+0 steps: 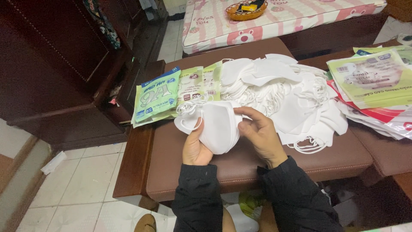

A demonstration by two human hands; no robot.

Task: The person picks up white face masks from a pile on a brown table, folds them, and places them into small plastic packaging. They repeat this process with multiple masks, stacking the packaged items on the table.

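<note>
A dark wooden cabinet [56, 73] is standing at the left on pale floor tiles [86, 184]; a pink patterned mattress [279, 19] is lying behind the brown padded bench [240, 163]

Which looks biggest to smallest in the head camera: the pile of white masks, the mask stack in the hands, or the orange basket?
1. Pile of white masks, clearly the largest.
2. Mask stack, held in both hands.
3. Orange basket, though it sits farther away, so it may only look smallest.

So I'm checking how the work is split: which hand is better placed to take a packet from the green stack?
Probably the left hand: it holds the masks right beside the green packets, while the right hand is nearer the loose pile.
</note>
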